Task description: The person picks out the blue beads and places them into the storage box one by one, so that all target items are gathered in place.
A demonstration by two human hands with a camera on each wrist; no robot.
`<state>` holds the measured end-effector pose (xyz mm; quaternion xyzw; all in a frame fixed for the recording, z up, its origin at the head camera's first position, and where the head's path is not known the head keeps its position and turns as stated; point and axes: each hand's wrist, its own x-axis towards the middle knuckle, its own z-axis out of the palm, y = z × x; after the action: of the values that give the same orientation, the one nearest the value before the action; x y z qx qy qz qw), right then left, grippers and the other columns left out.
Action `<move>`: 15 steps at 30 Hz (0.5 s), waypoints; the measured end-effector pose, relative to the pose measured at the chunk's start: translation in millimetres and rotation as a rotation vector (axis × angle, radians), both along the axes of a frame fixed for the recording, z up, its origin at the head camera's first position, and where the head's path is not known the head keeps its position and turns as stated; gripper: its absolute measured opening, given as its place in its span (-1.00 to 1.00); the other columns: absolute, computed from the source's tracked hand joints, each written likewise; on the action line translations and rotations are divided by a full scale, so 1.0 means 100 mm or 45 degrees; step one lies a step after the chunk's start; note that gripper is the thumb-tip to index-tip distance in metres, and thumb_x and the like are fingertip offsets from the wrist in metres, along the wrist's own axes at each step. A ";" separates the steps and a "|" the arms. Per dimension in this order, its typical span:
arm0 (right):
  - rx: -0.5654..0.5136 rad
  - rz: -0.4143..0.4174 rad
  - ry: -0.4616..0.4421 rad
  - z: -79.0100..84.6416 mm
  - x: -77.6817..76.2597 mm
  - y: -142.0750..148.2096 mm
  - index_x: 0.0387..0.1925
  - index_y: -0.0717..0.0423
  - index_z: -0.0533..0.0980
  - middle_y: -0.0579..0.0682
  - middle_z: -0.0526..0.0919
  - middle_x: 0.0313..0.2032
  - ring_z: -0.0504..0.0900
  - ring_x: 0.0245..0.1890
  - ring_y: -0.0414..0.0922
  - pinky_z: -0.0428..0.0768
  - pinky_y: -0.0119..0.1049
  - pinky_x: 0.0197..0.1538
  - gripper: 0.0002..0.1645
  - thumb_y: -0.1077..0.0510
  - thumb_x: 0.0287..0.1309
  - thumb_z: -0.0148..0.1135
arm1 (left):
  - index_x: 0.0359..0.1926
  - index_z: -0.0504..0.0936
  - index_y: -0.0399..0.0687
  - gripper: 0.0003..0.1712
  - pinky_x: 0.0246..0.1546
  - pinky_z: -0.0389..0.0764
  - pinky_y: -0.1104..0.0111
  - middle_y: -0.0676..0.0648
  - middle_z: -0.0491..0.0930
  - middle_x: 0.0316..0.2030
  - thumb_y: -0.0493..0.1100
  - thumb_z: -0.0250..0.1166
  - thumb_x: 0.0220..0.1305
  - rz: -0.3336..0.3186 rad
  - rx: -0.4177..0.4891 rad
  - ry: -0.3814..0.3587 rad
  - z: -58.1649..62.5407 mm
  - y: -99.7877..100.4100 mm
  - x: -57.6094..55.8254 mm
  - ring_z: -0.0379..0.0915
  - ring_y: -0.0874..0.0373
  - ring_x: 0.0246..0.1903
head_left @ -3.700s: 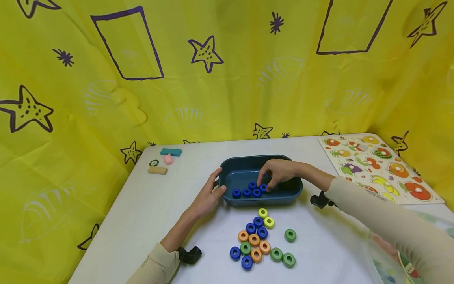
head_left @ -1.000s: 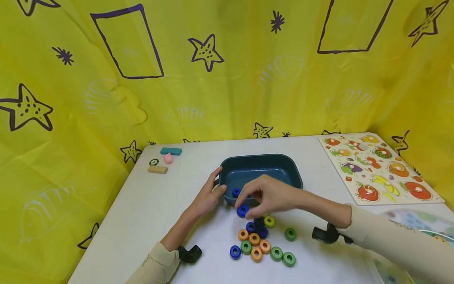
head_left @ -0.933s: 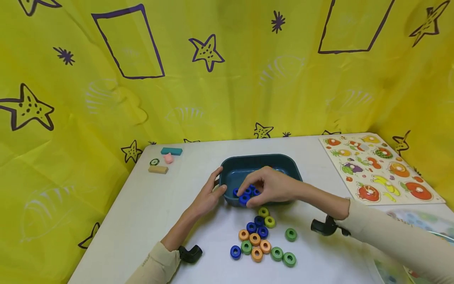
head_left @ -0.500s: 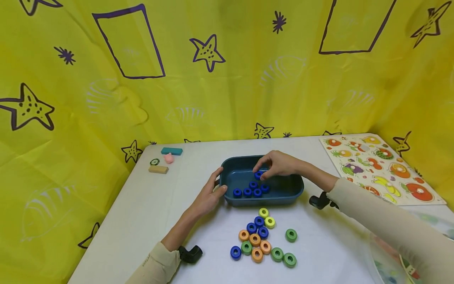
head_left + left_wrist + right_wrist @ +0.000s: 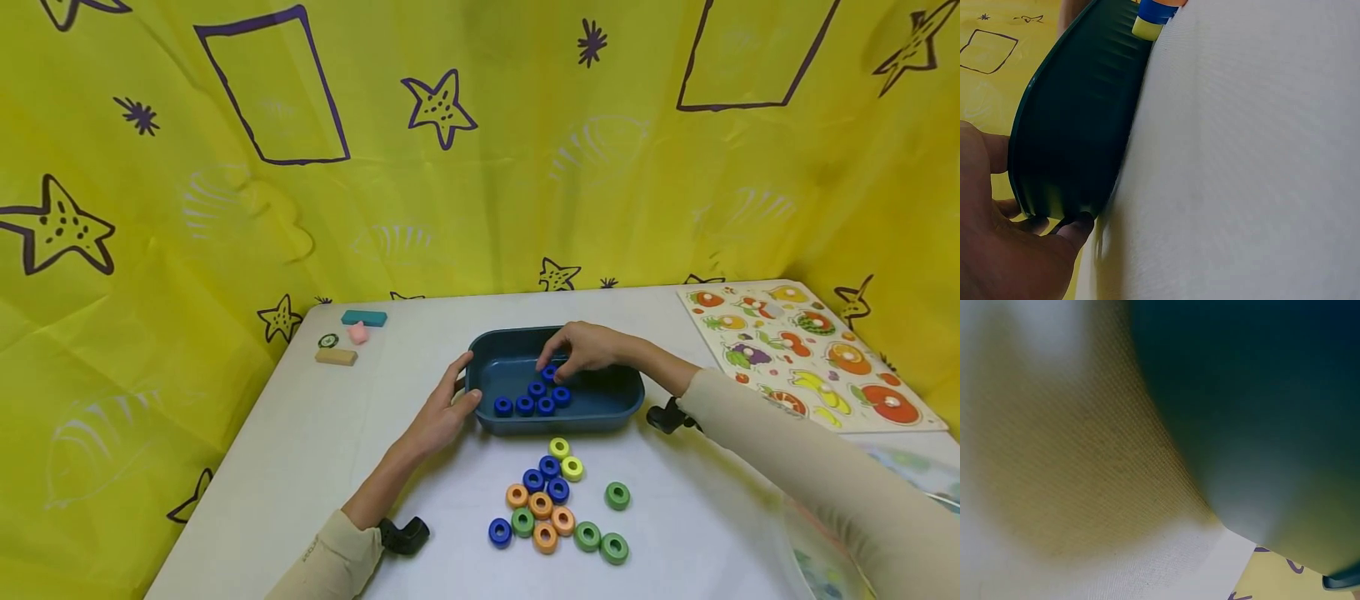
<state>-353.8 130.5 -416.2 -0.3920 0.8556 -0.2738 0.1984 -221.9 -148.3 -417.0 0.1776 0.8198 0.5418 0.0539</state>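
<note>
A dark teal box (image 5: pixel 480 367) stands on the table, long side toward me. My left hand (image 5: pixel 442 412) grips its left end, fingers and thumb on the end wall; the left wrist view shows this hand (image 5: pixel 1029 250) against the wall too. Inside the box my right hand (image 5: pixel 588 346) pinches a blue ring (image 5: pixel 549 374) between thumb and fingers. This ring is just behind several other blue rings (image 5: pixel 525 406) gathered near the front wall. In the right wrist view the box's outer wall (image 5: pixel 1260 425) fills much of the picture and hides the fingers.
Before the box lie loose blue rings (image 5: pixel 533 481), orange rings (image 5: pixel 540 505), green rings (image 5: pixel 587 536) and yellow rings (image 5: pixel 559 448). A fruit puzzle board (image 5: pixel 810 358) lies at right. Small blocks, among them a wooden one (image 5: pixel 336 357), sit back left.
My right hand has taken the blue ring nearest me from the loose group and carried it over the front wall into the box. My left hand has stayed on the box's end.
</note>
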 end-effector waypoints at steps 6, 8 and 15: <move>0.019 0.043 -0.016 0.00 -0.02 0.00 -0.19 -0.17 0.65 -0.26 0.63 -0.20 0.52 -0.24 -0.14 0.51 -0.26 -0.22 -0.72 0.12 -0.02 0.39 | 0.43 -0.06 -0.15 -0.33 0.18 0.06 -0.16 -0.22 -0.09 0.40 -0.25 0.00 0.39 -0.003 -0.013 0.005 0.03 0.01 0.01 -0.01 -0.26 0.29; 0.004 0.041 -0.020 0.00 -0.02 0.01 -0.17 -0.14 0.64 -0.25 0.63 -0.19 0.52 -0.23 -0.13 0.51 -0.26 -0.20 -0.71 0.12 -0.03 0.39 | 0.44 -0.06 -0.10 -0.32 0.19 0.05 -0.15 -0.17 -0.10 0.41 -0.24 0.00 0.39 -0.001 -0.004 0.002 -0.05 -0.01 -0.03 -0.02 -0.24 0.30; -0.131 -0.019 0.004 0.16 0.13 -0.02 -0.10 -0.04 0.63 -0.11 0.64 -0.17 0.43 -0.50 -0.15 0.40 -0.35 -0.43 -0.62 0.02 -0.03 0.40 | 0.44 -0.03 0.14 -0.32 0.20 0.07 -0.09 0.02 -0.07 0.41 -0.16 0.02 0.39 0.030 0.000 0.010 -0.30 -0.05 -0.17 0.01 -0.13 0.31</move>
<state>-340.7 128.8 -400.7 -0.3955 0.8437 -0.3182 0.1746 -239.0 -153.5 -447.4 0.1701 0.8221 0.5416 0.0441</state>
